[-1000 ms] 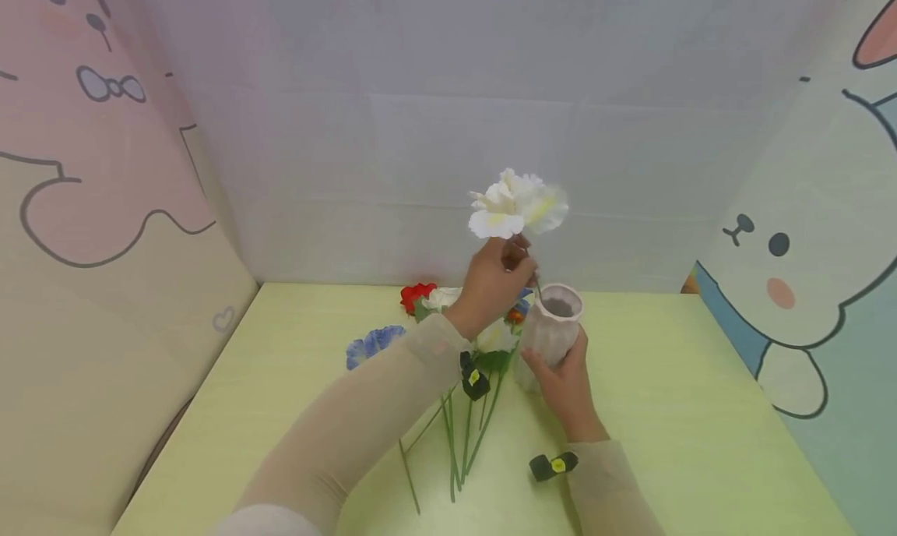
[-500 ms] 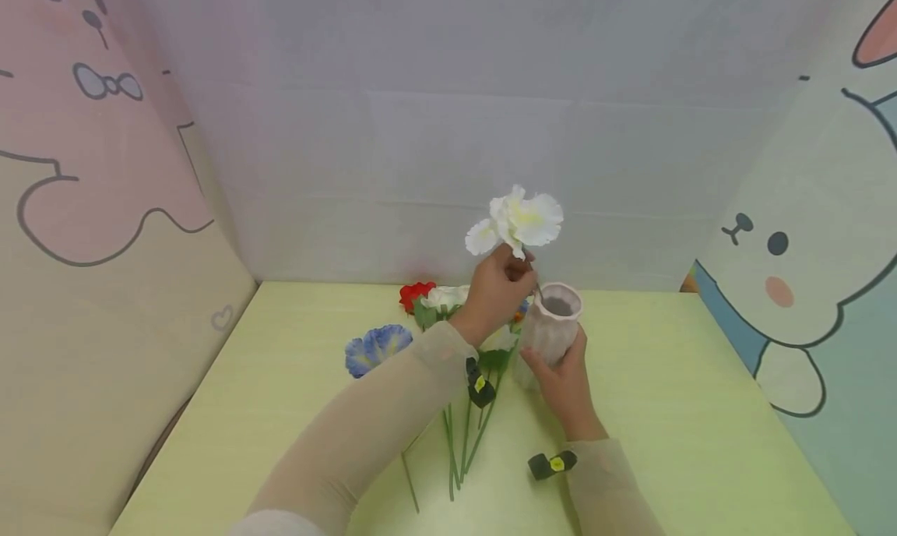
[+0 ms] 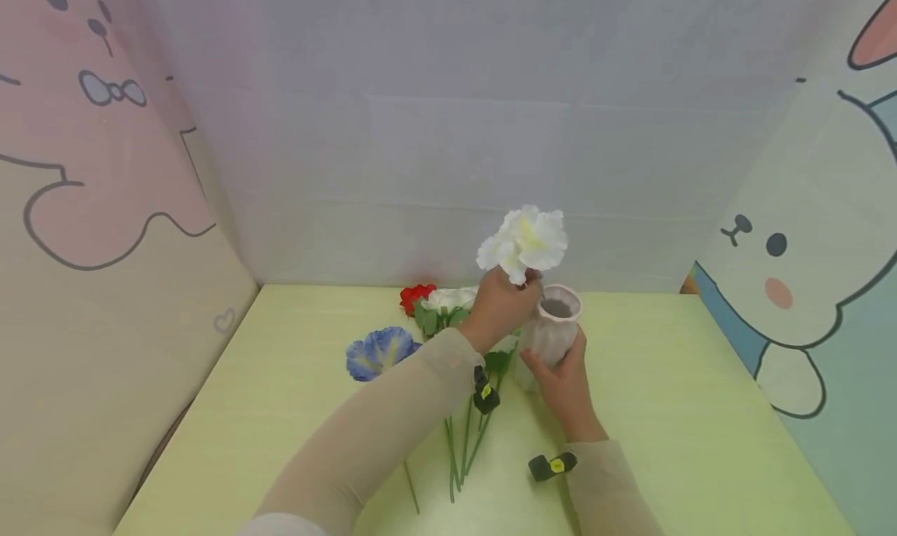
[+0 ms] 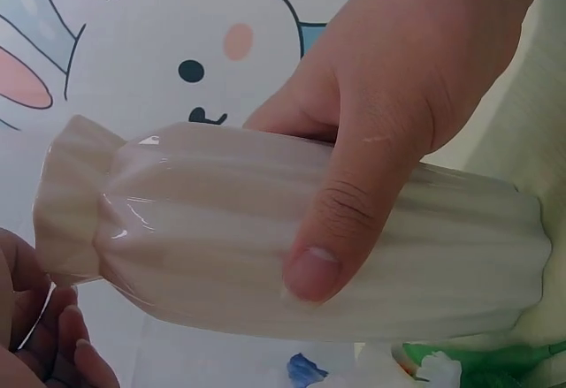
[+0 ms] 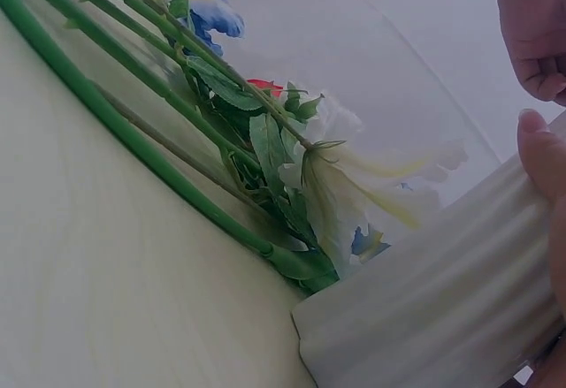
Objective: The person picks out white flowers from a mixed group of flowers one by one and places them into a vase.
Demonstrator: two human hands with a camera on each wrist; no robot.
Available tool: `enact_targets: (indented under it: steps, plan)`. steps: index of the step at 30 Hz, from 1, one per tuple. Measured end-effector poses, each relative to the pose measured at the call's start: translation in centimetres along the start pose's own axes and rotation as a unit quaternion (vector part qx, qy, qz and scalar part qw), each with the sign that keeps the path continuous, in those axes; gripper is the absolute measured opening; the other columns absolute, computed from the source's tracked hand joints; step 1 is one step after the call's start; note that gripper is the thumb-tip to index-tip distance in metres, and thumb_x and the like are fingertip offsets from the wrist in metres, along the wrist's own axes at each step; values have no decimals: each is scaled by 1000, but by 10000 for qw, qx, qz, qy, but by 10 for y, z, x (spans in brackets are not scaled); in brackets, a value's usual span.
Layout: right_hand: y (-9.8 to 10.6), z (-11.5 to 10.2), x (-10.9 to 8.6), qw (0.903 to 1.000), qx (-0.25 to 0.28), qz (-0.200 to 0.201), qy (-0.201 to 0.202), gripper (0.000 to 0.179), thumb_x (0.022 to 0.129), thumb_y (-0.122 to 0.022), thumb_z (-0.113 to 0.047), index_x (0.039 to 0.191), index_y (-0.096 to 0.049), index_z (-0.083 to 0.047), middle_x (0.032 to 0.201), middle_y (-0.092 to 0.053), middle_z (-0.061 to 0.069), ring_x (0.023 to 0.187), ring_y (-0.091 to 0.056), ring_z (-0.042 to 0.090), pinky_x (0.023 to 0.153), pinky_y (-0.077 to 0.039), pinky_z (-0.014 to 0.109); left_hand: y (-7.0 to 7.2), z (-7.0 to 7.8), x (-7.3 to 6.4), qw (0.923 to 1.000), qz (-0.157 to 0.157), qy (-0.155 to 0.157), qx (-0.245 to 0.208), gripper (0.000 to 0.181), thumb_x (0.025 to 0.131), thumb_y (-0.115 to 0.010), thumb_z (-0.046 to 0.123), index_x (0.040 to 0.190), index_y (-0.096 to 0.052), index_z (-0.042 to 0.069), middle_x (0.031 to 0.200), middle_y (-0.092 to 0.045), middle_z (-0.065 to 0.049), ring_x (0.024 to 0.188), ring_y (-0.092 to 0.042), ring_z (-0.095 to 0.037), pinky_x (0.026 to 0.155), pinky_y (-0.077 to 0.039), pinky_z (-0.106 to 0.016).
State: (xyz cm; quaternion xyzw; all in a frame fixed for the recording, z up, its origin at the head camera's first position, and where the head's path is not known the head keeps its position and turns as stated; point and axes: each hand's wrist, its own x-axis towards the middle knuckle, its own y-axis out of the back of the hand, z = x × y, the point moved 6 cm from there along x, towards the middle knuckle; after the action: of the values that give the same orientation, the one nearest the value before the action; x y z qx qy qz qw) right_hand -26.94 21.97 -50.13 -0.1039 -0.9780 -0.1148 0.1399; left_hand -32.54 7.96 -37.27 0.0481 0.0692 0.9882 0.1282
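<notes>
In the head view my left hand pinches the stem of a white artificial flower just below its ruffled bloom. The bloom stands above and slightly left of a pale ribbed vase, with the stem running down at its rim. My right hand grips the vase round its body, holding it slightly tilted. The left wrist view shows the right thumb laid across the glossy side of the vase, and the left fingertips right at its scalloped mouth. Most of the stem is hidden behind the left hand.
Left of the vase lie several artificial flowers: a blue one, a red one and white ones, their green stems pointing to the front. Dark wrist straps with yellow marks are on both sleeves. Fabric walls surround the yellow table.
My left hand has lowered slightly and moved a little right, bringing the white bloom down closer to the vase mouth. The bloom has turned somewhat. The right hand and vase stay in place.
</notes>
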Motion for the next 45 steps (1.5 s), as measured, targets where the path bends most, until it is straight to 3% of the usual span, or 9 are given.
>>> enact_targets:
  steps: [4, 8, 18, 23, 27, 32, 37, 45]
  plan:
    - [0, 0, 0, 10000, -26, 0, 71, 93, 91, -81, -14, 158, -16, -11, 140, -43, 21, 122, -50, 35, 103, -41, 55, -2, -2, 2, 9981, -4, -267, 550, 23, 98, -63, 28, 80, -62, 14, 55, -43, 5, 46, -41, -9, 45, -37, -26]
    - [0, 0, 0, 9999, 22, -44, 159, 92, 92, -80, -14, 157, -16, -12, 139, -43, 19, 121, -50, 33, 101, -42, 53, -2, -6, 5, 9938, -110, -489, 990, 21, 97, -62, 24, 80, -58, 12, 60, -48, 4, 51, -45, -11, 49, -41, -27]
    - [2, 3, -1, 9999, -33, -47, 163, 90, 94, -78, -15, 158, -15, -14, 139, -42, 16, 118, -50, 26, 99, -40, 43, 3, -10, 3, 9886, -286, -767, 1262, 13, 98, -57, 23, 87, -59, 16, 75, -60, -3, 63, -54, -17, 57, -47, -32]
    - [4, 2, -2, 9998, -96, 23, 165, 90, 91, -80, -14, 156, -18, -9, 137, -43, 17, 112, -49, 26, 98, -39, 39, 9, -9, 0, 9873, -247, -824, 1337, 11, 100, -55, 19, 91, -60, 14, 79, -61, -1, 68, -57, -17, 63, -48, -32]
    - [4, -1, -2, 9999, -76, -8, 155, 90, 91, -80, -16, 156, -18, -9, 136, -43, 17, 110, -49, 25, 98, -39, 40, 16, -10, -4, 9860, -201, -903, 1388, 14, 103, -56, 20, 102, -66, 10, 91, -64, 4, 80, -59, -15, 73, -51, -31]
    - [2, -7, 0, 9999, 52, 12, 156, 88, 90, -81, -13, 154, -20, -7, 130, -45, 15, 107, -48, 24, 97, -39, 35, 26, -11, -11, 9872, -169, -970, 1252, 18, 103, -60, 22, 110, -69, 8, 97, -66, 6, 90, -60, -15, 82, -53, -34]
    - [1, -5, 2, 9999, -9, 92, 56, 89, 89, -81, -8, 154, -20, -5, 133, -44, 16, 109, -47, 23, 98, -37, 33, 33, -12, -26, 9889, -160, -911, 1160, 14, 103, -61, 26, 108, -68, 14, 99, -66, 5, 91, -60, -16, 82, -54, -35]
    - [0, -45, -6, 9995, 110, 135, 269, 83, 86, -79, 1, 147, -24, 8, 123, -47, 18, 100, -47, 21, 93, -39, 26, 46, -25, -53, 9874, 120, -959, 1254, 16, 103, -60, 24, 110, -69, 12, 99, -66, 5, 88, -60, -14, 79, -53, -34]
